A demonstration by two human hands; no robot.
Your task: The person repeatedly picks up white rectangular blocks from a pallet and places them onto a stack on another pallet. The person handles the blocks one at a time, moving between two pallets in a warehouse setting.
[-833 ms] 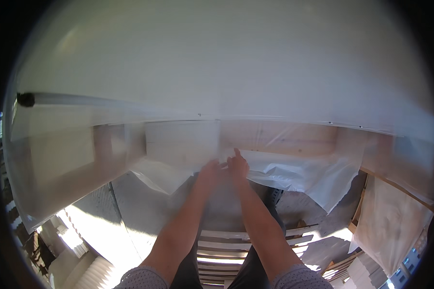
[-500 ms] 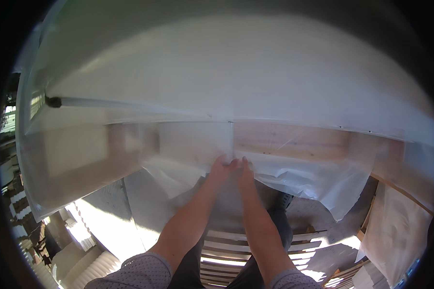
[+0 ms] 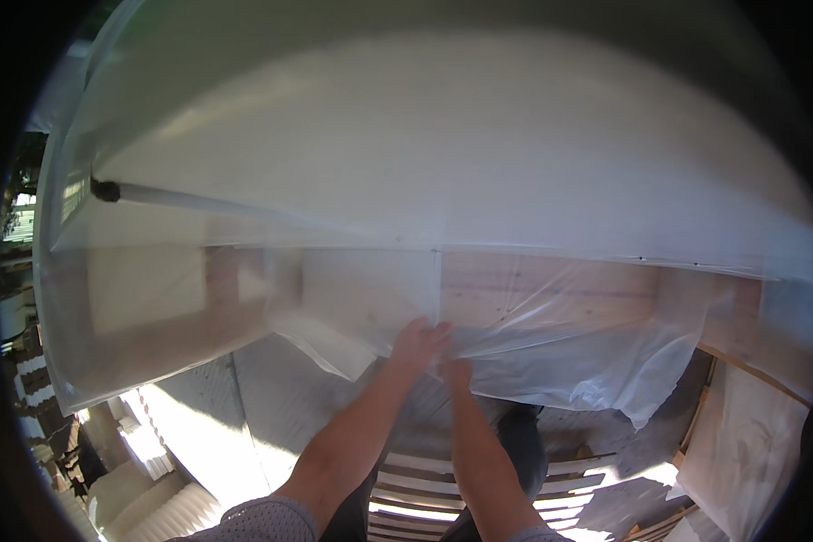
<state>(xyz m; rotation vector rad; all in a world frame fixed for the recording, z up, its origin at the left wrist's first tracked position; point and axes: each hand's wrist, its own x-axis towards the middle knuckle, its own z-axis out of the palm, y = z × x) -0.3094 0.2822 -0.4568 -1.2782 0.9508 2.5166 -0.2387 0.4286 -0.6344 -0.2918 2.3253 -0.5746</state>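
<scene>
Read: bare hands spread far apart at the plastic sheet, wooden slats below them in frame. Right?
Not far apart: the head view shows the left hand and right hand close together at the plastic sheet. Wooden slats below: correct.

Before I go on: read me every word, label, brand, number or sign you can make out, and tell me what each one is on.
No readable text anywhere in view.
Plastic sheet: no legible lettering; the tiny dark specks along its fold are too small to identify.
Wooden board behind it: a faint reddish line and small dark spots, no legible characters.
Stacked material at lower left: too blurred to tell whether anything is printed there.
</scene>
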